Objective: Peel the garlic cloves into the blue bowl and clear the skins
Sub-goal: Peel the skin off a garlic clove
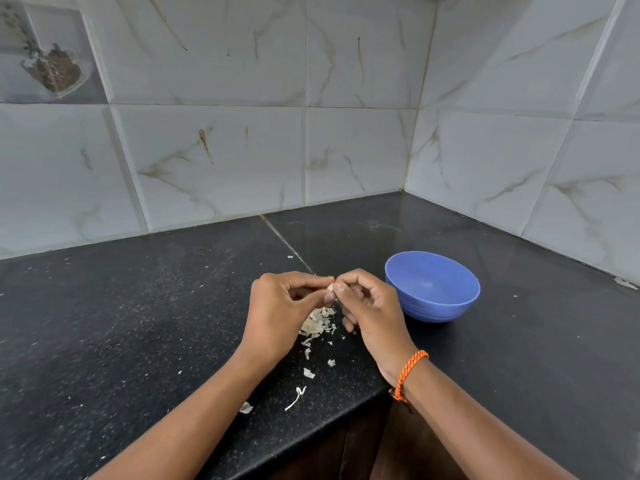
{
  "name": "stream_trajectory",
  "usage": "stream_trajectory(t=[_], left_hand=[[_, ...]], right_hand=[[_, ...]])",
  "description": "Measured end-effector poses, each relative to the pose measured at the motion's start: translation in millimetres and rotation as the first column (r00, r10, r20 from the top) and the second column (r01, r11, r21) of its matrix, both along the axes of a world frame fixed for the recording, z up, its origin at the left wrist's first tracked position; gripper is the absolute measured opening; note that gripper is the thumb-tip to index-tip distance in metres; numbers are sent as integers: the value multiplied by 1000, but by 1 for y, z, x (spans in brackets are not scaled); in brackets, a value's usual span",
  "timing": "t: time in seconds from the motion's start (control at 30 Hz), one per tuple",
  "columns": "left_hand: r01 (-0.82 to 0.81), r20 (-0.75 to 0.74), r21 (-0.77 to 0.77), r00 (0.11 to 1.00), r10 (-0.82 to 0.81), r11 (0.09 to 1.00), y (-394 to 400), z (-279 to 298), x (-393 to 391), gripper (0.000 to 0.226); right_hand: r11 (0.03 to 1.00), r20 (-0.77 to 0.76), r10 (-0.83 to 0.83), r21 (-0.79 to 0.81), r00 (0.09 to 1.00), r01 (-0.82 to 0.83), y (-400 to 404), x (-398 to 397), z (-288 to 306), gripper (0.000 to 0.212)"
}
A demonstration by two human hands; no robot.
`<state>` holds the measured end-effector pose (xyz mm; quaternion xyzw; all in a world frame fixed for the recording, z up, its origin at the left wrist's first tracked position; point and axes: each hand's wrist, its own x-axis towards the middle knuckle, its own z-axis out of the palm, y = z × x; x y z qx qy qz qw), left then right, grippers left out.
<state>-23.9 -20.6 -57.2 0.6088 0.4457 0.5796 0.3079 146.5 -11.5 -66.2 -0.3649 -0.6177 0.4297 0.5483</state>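
My left hand [284, 306] and my right hand [367, 306] meet above the black counter, and both pinch one small pale garlic clove [330, 287] between fingertips and thumbs. Most of the clove is hidden by the fingers. Below the hands lies a heap of papery garlic skins [317, 323], with loose flakes [308, 373] trailing toward the counter's front edge. The blue bowl [450, 306] stands just right of my right hand; what shows of its inside looks empty.
The black granite counter [138, 323] runs into a corner of marble-patterned wall tiles [346, 150]. Its front edge [311, 431] cuts diagonally below my wrists, with a dark cabinet beneath. An orange braided band sits on my right wrist [410, 372].
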Motion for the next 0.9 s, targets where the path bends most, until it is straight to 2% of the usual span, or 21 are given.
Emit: stream_trajectory(t=[0.07, 0.13, 0.37, 0.63, 0.9], left_hand=[[23, 67, -35, 998, -21, 999, 1, 0, 0, 20], [38, 100, -45, 994, -33, 998, 0, 0, 1, 21], [48, 123, -69, 992, -39, 996, 2, -3, 1, 19], [33, 76, -94, 997, -26, 995, 4, -3, -1, 12], [83, 167, -127, 984, -61, 989, 5, -2, 0, 10]], right_hand=[[999, -69, 26, -28, 997, -28, 1, 1, -1, 13], [999, -77, 21, -24, 997, -23, 3, 1, -4, 13], [984, 113, -156, 105, 981, 145, 11, -2, -13, 13], [953, 218, -260, 215, 941, 214, 1, -5, -4, 10], [940, 280, -292, 262, 914, 220, -1, -7, -3, 16]])
